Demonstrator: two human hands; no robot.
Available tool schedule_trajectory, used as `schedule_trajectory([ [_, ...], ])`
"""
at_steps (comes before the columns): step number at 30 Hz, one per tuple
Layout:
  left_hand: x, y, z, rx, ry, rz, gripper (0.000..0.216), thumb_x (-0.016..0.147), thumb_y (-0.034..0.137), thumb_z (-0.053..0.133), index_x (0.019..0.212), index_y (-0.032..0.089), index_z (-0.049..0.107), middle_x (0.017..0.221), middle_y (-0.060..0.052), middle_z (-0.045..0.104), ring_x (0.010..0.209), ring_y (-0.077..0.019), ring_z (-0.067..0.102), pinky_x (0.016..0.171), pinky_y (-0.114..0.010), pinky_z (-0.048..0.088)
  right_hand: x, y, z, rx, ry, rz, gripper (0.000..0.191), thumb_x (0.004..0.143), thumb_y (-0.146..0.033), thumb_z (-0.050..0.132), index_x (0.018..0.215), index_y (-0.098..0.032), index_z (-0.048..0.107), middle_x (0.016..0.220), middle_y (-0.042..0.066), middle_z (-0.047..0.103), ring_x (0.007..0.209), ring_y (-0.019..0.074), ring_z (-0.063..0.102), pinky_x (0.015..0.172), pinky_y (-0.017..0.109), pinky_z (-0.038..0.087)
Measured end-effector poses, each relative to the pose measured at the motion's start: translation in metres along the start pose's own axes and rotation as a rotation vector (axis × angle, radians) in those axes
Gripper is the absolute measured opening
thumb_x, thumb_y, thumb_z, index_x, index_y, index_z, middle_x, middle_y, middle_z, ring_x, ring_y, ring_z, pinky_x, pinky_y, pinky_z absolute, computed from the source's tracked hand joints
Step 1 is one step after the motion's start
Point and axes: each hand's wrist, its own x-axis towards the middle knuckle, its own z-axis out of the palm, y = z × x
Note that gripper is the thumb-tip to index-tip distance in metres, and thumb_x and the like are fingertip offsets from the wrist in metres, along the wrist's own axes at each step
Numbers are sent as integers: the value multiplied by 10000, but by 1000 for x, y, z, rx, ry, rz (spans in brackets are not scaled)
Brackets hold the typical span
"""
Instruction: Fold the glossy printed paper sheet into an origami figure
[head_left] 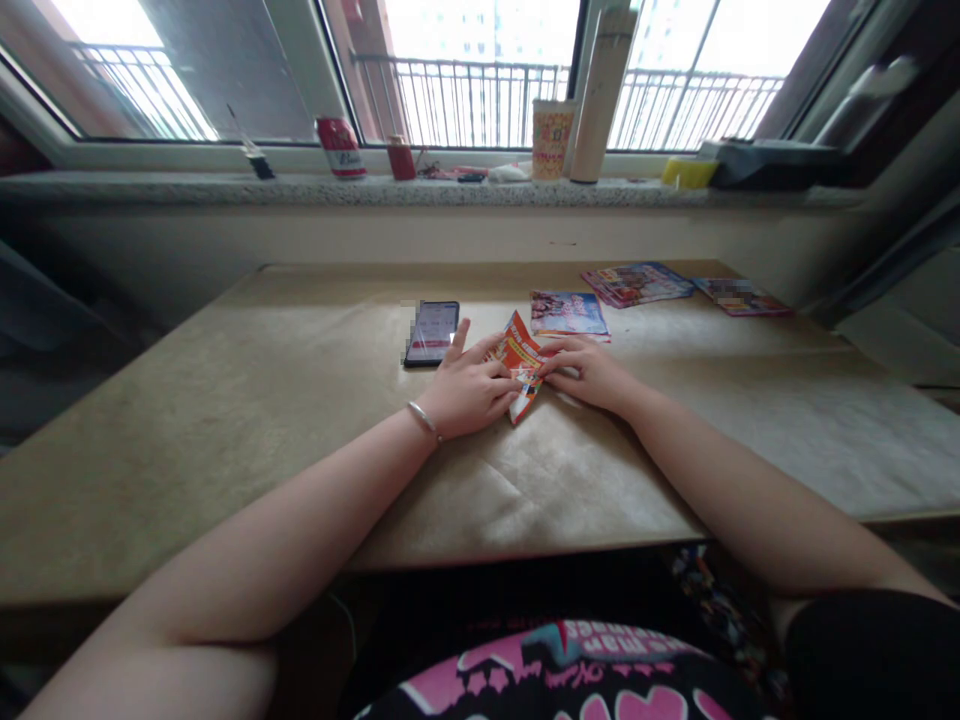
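An orange printed sheet of paper (523,346), partly folded with pointed corners, lies on the table in front of me. My left hand (474,388) presses on its left side, thumb raised and fingers on the paper; a silver bangle circles that wrist. At the sheet's right edge, my right hand (585,372) grips it between thumb and fingers. A smartphone (433,332) with a lit screen lies just beyond my left thumb. Behind my right hand sits a blue and pink printed sheet stack (568,313).
More printed sheets (637,283) and another small pile (742,296) lie at the table's back right. On the windowsill (457,193) stand a red can (340,148), a small red bottle (401,158), a patterned paper cup (552,140), a tall tumbler (600,100) and a yellow item (688,174).
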Motion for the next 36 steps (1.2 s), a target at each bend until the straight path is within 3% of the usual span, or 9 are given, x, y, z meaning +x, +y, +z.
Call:
schedule_trajectory([
  [10,2,-1,1,-30,-1,2,209,878,303,555,989,313,732,901,-6,734,1310,-293,433,1153,-652,-14,7,-9,17,-40,84,154,121,818,-228,619,846,-202,734,1062,83,688,1045,223,609,985,441,452],
  [17,3,0,1,-29,0,-7,242,915,298,500,922,275,741,911,-4,739,1284,-280,462,1154,-636,-59,7,0,17,71,95,327,115,813,-241,627,864,-207,723,1041,76,670,1034,201,605,946,363,469],
  [25,1,-3,5,-74,-3,5,240,928,298,491,910,263,728,955,13,732,1247,-257,488,1159,-610,-89,6,0,11,-256,99,528,255,801,-437,642,878,-227,763,790,86,635,864,248,587,847,392,430],
  [29,1,-4,5,-96,3,12,229,923,292,504,886,264,728,952,17,725,1233,-253,493,1161,-606,-78,7,2,5,-143,18,524,265,830,-420,593,836,-208,751,666,33,646,675,177,565,715,315,409],
  [36,1,-4,1,-87,3,32,202,901,292,537,923,297,737,914,-5,705,1216,-251,494,1168,-609,6,8,-3,1,60,66,567,207,796,-360,607,719,-184,682,737,19,684,685,150,569,653,261,394],
])
